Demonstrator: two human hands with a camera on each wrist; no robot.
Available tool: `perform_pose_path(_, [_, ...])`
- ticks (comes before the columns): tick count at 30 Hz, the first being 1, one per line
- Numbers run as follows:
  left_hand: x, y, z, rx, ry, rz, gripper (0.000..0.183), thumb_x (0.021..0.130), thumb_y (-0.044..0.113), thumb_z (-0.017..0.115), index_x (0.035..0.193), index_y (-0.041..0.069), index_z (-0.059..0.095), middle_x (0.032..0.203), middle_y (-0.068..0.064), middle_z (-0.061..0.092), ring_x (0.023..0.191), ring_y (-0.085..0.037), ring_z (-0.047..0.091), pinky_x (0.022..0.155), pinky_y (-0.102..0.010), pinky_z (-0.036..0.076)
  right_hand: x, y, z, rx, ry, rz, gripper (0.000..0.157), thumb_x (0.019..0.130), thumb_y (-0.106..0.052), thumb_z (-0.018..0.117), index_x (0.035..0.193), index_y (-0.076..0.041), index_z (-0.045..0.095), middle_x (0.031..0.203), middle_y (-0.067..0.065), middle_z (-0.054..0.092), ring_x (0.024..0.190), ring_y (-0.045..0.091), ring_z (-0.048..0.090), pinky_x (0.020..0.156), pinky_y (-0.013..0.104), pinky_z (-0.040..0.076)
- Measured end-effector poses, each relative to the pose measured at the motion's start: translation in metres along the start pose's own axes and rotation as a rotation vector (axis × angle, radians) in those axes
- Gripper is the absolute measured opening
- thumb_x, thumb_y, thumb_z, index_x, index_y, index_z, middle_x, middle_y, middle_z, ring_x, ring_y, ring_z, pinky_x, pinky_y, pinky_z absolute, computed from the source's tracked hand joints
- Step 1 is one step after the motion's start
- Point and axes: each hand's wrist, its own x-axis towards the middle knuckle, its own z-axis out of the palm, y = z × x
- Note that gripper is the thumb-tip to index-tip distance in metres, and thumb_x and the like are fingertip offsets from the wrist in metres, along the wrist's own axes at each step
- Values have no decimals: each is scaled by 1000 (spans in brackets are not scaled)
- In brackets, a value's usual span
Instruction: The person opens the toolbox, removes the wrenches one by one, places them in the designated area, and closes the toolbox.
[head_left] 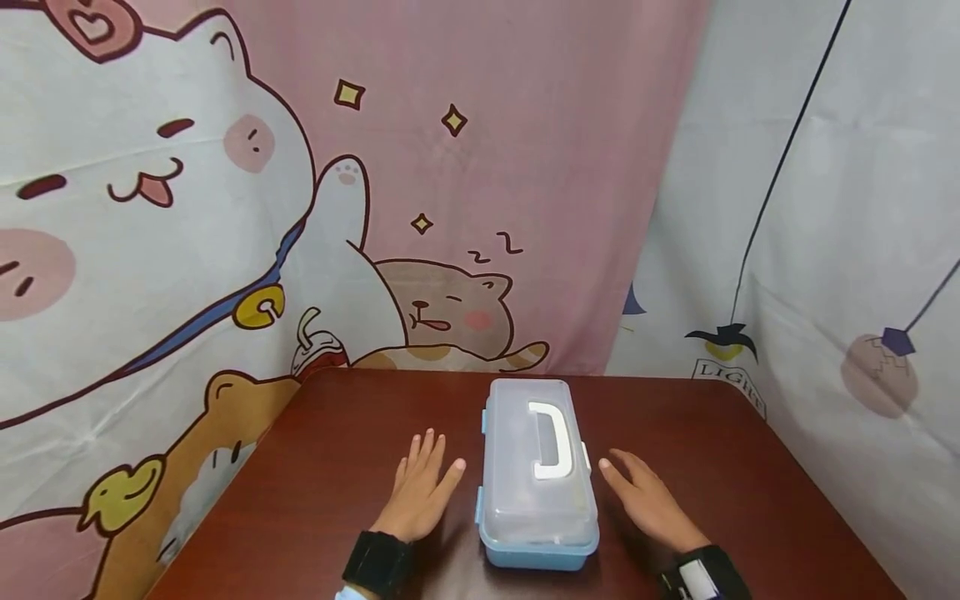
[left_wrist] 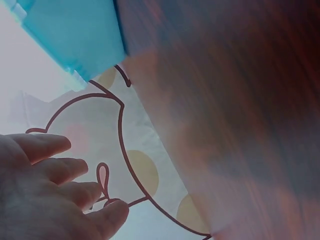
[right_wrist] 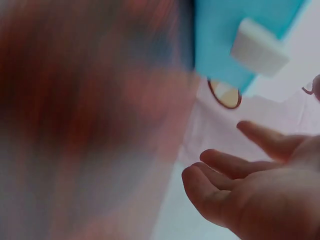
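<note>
Frosted plastic is forming the lid (head_left: 517, 492) of a light-blue box (head_left: 540, 560), which, in the head view, is standing on the reddish-brown table (head_left: 322, 467), its white handle (head_left: 562, 442) lying flat on top. Left of the box, the left hand (head_left: 423, 487) is spreading its fingers; right of the box, the right hand (head_left: 652, 500) is reaching out loosely extended ones, near the white latch (head_left: 586, 457). Both hands are holding nothing and resting apart from the box. From the left wrist, straightened, separated fingers are showing near the box's blue wall, with printed cloth (left_wrist: 85, 115) appearing beyond. From the right wrist, relaxed fingers are pointing forward near the box's latch side; blur is hiding whether the latch is fastened. If it is sitting loose, lifting the box by its handle could be parting the lid from the base and spilling any contents, which cloudy plastic is hiding. Likewise, a one-sided push at the latch could be sliding the box leftward, since neither hand is bracing it.
</note>
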Motion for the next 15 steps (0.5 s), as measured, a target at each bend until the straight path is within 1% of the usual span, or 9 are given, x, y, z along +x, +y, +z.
perform_pose_path(3, [2, 1, 1, -23, -24, -20, 84, 105, 65, 34, 163, 5, 27, 172, -15, 12, 159, -38, 1, 122, -67, 5, 2, -4, 5, 151, -4, 21, 91, 103, -68, 42, 155, 6, 35, 158, 34, 35, 145, 52, 33, 114, 71, 28])
perform_pose_path(6, [4, 2, 3, -65, -37, -51, 87, 103, 70, 33, 163, 7, 28, 172, -14, 14, 158, -39, 5, 120, -70, 8, 6, -5, 10, 290, -11, 61, 91, 103, -67, 43, 154, 7, 35, 158, 33, 36, 145, 52, 34, 114, 68, 31])
perform_pose_path(7, [4, 2, 3, -85, -41, -65, 87, 103, 71, 33, 164, 9, 28, 172, -13, 14, 158, -39, 8, 120, -70, 10, 8, -4, 11, 333, -10, 69, 91, 103, -66, 43, 154, 8, 34, 157, 34, 35, 144, 52, 35, 113, 67, 33])
perform_pose_path(8, [5, 2, 3, -110, -36, -64, 87, 103, 71, 34, 163, 9, 30, 172, -14, 16, 157, -42, 12, 118, -72, 13, 9, -4, 12, 377, -6, 79, 90, 103, -66, 44, 154, 9, 34, 156, 35, 36, 143, 53, 36, 112, 66, 35])
perform_pose_path(11, [8, 2, 6, -195, -8, -46, 80, 105, 65, 39, 161, 9, 37, 169, -18, 24, 153, -45, 25, 116, -73, 21, 13, -1, 15, 510, -2, 100, 90, 104, -62, 48, 154, 10, 31, 154, 38, 37, 141, 53, 40, 108, 60, 44])
perform_pose_path(13, [9, 2, 8, -250, 13, -23, 73, 106, 59, 43, 158, 8, 41, 166, -20, 30, 149, -44, 34, 115, -70, 27, 14, 0, 15, 589, -10, 114, 90, 104, -60, 51, 154, 12, 29, 152, 40, 38, 140, 53, 42, 106, 57, 47])
perform_pose_path(15, [9, 3, 10, -323, 17, -14, 69, 107, 56, 47, 157, 9, 43, 163, -20, 36, 144, -43, 43, 112, -64, 38, 14, 1, 15, 649, -21, 135, 91, 103, -59, 53, 155, 11, 28, 152, 40, 38, 140, 51, 44, 104, 54, 50])
